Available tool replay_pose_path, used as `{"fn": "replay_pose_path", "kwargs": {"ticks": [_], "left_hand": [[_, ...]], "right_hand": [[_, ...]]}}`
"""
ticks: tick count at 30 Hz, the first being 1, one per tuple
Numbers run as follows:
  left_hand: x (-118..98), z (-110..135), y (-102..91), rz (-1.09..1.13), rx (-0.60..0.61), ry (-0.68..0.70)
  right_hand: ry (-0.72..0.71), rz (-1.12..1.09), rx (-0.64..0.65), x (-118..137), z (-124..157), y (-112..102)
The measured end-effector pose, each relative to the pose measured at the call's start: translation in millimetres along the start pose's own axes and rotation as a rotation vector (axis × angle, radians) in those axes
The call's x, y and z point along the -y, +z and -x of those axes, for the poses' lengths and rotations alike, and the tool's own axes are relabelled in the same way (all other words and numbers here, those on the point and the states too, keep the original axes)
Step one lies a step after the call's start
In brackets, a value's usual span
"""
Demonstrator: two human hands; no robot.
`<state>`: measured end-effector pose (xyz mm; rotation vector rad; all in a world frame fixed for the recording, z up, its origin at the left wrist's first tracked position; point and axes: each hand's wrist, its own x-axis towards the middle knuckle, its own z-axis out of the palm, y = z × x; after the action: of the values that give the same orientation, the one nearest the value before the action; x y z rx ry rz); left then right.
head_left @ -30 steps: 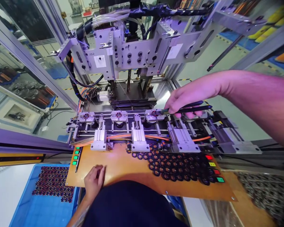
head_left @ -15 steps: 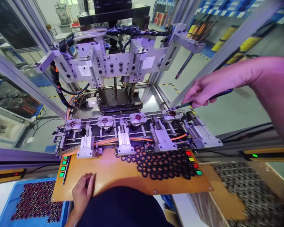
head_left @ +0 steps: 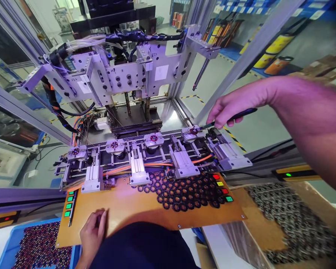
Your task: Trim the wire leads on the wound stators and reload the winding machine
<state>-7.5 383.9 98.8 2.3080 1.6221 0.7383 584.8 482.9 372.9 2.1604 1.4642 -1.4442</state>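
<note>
My right hand [head_left: 231,108] is closed around a slim dark hand tool [head_left: 248,112], whose exact kind I cannot make out. Its thin end reaches left and down to a small red-and-black ring part [head_left: 194,130] seated in the rightmost metal fixture [head_left: 188,137]. Whether the tip touches the part is unclear. My left hand [head_left: 93,228] rests near the front edge of the orange-brown board [head_left: 120,209], fingers curled in and nothing visible in them. Similar ring parts sit in the other fixtures, such as the middle one [head_left: 154,138].
Many dark rings [head_left: 182,194] lie on the board's right half beside coloured buttons [head_left: 229,199]. A pen [head_left: 72,213] lies near the left buttons. A blue tray [head_left: 9,246] of parts stands left, a carton [head_left: 252,224] of metal parts right. A machine head [head_left: 123,76] hangs behind the fixtures.
The view has shifted a little, moving the scene left. The tool's tip has come from the fixture's left side to the ring part's right side. My left hand stays curled on the board.
</note>
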Motion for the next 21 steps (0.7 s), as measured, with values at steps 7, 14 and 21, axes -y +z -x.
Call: {"fn": "replay_pose_path", "kwargs": {"ticks": [7,14,21], "left_hand": [[-2.5,0.5,-0.8,0.06,0.019,-0.095],[-17.9,-6.9,-10.6,0.234,0.115,-0.235],[-64.5,1.5,-21.4,0.641,0.553,-0.32]], "right_hand": [[-0.013,-0.042,0.051,-15.8,-27.5,-7.0],[-0.264,-0.187,-0.037,13.3,16.9,25.7],[-0.815,-0.862,0.252,87.5,23.3,292.1]]}}
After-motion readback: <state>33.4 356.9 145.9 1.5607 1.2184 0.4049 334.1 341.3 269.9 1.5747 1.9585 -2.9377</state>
